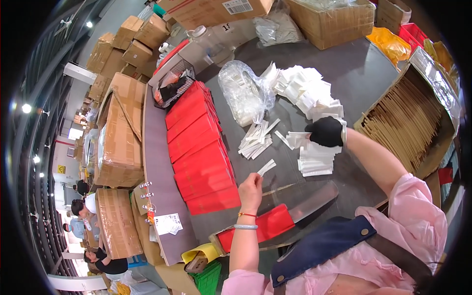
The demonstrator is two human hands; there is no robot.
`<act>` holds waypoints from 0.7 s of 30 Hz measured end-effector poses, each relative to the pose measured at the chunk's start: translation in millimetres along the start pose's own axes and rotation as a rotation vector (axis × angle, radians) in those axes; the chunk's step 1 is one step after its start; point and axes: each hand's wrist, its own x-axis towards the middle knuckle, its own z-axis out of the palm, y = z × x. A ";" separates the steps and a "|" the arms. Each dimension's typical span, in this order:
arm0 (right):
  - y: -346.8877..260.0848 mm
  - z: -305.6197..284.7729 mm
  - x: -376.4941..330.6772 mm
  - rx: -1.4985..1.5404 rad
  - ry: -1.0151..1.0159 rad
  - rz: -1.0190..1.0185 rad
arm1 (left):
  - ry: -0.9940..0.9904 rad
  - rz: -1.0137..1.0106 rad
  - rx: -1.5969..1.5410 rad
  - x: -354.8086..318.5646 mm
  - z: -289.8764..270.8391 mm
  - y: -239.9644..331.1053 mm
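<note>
The left hand (250, 186) pinches a small white paper strip (266, 167) above the desk (364, 73). The black-gloved right hand (325, 131) seemingly closes its grip on white slips (298, 139) beside a stack (317, 160).

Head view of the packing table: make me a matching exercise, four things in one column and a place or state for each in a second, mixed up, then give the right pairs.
Things
1. left hand
2. right hand
3. red envelopes
4. clear plastic bag

Places or states
A. in a black glove, on the pile of white slips
B. lined up in an overlapping row along the table's left side
C. bare, pinching one white slip
D. crumpled at the far end of the grey table, with white pieces inside

Pairs: 1-C, 2-A, 3-B, 4-D
</note>
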 end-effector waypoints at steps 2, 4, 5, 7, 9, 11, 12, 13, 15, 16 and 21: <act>7.2 -1.2 -3.8 0.024 -0.048 -0.004 | -0.031 -0.029 -0.090 -3.8 -0.2 1.6; 8.0 4.8 -2.9 -0.156 0.361 -0.127 | -0.055 -0.122 -0.102 -5.4 -1.2 -1.2; 5.6 11.1 -12.5 -0.066 0.361 -0.069 | -0.053 -0.119 -0.100 -4.5 -1.6 -3.2; -17.1 19.5 -39.7 0.034 0.270 -0.087 | -0.082 -0.285 -0.198 -12.8 -3.6 -11.9; -35.7 43.3 -69.1 -0.088 0.279 -0.195 | -0.062 -0.265 -0.174 -14.3 -8.2 -11.6; -35.8 56.4 -79.2 -0.131 0.242 -0.157 | -0.088 -0.318 -0.186 -13.5 -6.1 -6.6; -32.1 60.4 -76.5 -0.161 0.256 -0.166 | -0.091 -0.316 -0.185 -12.8 -6.4 -2.6; -29.4 63.0 -73.9 -0.192 0.270 -0.177 | -0.085 -0.314 -0.212 -12.4 -6.4 2.1; -17.9 62.2 -65.0 -0.200 0.330 -0.158 | -0.080 -0.312 -0.237 -12.5 -5.6 4.6; -14.4 51.4 -56.7 -0.095 0.219 -0.116 | -0.087 -0.318 -0.293 -15.2 -5.7 1.4; 2.5 11.8 -21.3 -0.056 0.077 -0.010 | -0.104 -0.380 -0.465 -20.2 -5.1 -5.8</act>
